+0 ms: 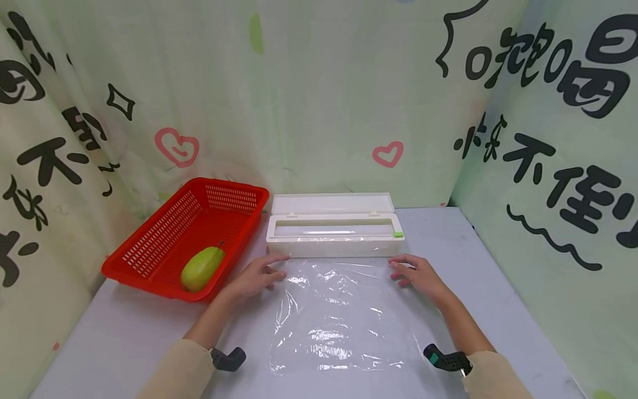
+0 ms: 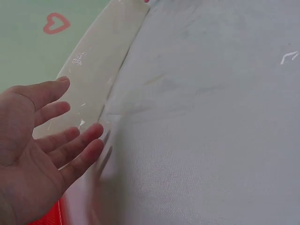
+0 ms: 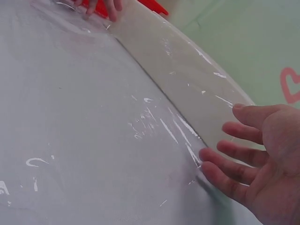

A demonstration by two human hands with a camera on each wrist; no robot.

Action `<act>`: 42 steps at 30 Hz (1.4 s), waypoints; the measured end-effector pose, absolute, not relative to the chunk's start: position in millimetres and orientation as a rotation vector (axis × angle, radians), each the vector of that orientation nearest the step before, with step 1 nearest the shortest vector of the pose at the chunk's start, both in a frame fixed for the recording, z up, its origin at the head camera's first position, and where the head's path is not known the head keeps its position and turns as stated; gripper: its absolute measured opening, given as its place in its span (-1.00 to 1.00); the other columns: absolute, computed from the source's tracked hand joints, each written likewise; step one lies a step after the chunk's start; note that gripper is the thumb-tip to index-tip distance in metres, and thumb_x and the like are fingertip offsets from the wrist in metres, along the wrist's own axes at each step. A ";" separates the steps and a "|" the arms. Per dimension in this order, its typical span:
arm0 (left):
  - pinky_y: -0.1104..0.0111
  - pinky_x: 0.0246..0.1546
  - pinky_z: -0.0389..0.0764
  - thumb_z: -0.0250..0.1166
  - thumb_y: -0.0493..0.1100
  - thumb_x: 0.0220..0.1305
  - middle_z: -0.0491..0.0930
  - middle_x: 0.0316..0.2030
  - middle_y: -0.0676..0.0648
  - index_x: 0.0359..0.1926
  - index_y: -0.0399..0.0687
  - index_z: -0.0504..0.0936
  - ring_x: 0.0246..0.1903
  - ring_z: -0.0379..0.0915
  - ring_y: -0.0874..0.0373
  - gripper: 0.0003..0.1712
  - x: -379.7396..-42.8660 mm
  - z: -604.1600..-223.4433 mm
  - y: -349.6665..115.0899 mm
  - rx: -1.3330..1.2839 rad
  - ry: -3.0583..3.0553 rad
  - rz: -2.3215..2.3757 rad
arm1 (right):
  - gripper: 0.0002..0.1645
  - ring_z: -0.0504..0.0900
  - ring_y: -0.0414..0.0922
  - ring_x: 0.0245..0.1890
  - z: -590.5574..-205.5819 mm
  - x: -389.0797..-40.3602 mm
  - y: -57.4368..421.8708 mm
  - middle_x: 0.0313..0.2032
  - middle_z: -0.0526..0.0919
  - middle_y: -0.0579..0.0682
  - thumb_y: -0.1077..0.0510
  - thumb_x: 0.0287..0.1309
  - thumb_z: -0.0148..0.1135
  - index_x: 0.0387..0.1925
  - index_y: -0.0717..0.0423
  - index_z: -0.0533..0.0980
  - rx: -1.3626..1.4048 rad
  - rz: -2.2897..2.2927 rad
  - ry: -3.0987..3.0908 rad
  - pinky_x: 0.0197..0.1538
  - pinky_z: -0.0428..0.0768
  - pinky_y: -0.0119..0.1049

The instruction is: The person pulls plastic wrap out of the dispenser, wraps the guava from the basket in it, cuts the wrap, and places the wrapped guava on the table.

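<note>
A clear sheet of plastic wrap (image 1: pixel 334 316) lies spread over the table, running down from a white wrap dispenser (image 1: pixel 334 247) whose lid is raised. Beside the sheet's upper left corner is my left hand (image 1: pixel 259 275), its fingers loosely spread; the left wrist view shows the palm with nothing gripped. My right hand (image 1: pixel 417 275) mirrors it at the upper right corner, fingers relaxed and fingertips right at the film's edge. In the right wrist view the film (image 3: pixel 154 117) drapes over the dispenser's front face (image 3: pixel 173 70). A small green slide (image 1: pixel 398 234) sits at the dispenser's right end.
Left of the dispenser stands a red plastic basket (image 1: pixel 144 288) holding a green pear (image 1: pixel 202 269). The white table (image 1: pixel 488 310) meets a printed curtain (image 1: pixel 319 100) at the back and both sides. Wrist straps (image 1: pixel 448 360) sit on both forearms.
</note>
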State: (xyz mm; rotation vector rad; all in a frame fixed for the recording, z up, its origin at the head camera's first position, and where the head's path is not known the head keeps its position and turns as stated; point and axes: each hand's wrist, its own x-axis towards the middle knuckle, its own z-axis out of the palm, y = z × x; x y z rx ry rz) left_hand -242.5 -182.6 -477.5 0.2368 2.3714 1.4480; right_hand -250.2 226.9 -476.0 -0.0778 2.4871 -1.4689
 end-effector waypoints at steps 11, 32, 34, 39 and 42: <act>0.23 -0.21 0.66 0.29 -0.11 0.27 0.54 0.12 -0.20 0.26 -0.04 0.47 -0.18 0.57 0.00 -0.47 -248.2 -479.6 -182.6 0.259 2.522 1.426 | -0.46 0.66 0.04 -0.01 -476.3 -253.7 228.4 0.13 0.53 0.30 -0.01 0.40 0.04 0.24 0.24 0.37 -0.059 -1.446 2.527 -0.06 0.69 -0.27; 0.23 -0.10 0.69 0.28 -0.16 0.29 0.63 -0.02 -0.20 0.13 -0.25 0.54 -0.16 0.65 0.03 -0.58 -260.9 -491.7 -159.5 0.189 2.376 1.571 | -0.49 0.72 -0.02 -0.12 -490.7 -263.9 203.6 0.13 0.50 0.36 0.05 0.39 0.06 0.18 0.36 0.40 -0.122 -1.643 2.325 -0.10 0.71 -0.26; 0.23 -0.13 0.69 0.29 -0.15 0.28 0.65 -0.07 -0.18 0.10 -0.23 0.56 -0.19 0.64 0.06 -0.59 -261.5 -492.2 -159.7 0.149 2.409 1.554 | -0.48 0.72 -0.02 -0.12 -492.1 -265.6 205.4 0.14 0.50 0.36 0.04 0.39 0.06 0.19 0.34 0.40 -0.102 -1.635 2.338 -0.10 0.70 -0.26; 0.26 -0.20 0.70 0.33 -0.13 0.23 0.66 -0.11 -0.15 0.03 -0.18 0.62 -0.22 0.62 0.08 -0.63 -262.7 -491.7 -160.7 0.083 2.485 1.529 | -0.46 0.70 0.01 -0.06 -492.3 -268.5 209.7 0.16 0.49 0.35 0.02 0.40 0.05 0.22 0.33 0.38 -0.085 -1.639 2.344 -0.08 0.70 -0.26; 0.25 -0.21 0.70 0.34 -0.16 0.22 0.66 -0.09 -0.18 0.01 -0.21 0.63 -0.19 0.62 0.04 -0.65 -262.8 -491.0 -161.8 0.074 2.523 1.531 | -0.45 0.68 0.04 -0.02 -491.4 -268.7 211.5 0.18 0.47 0.35 0.01 0.41 0.04 0.24 0.32 0.37 -0.084 -1.629 2.343 -0.07 0.70 -0.25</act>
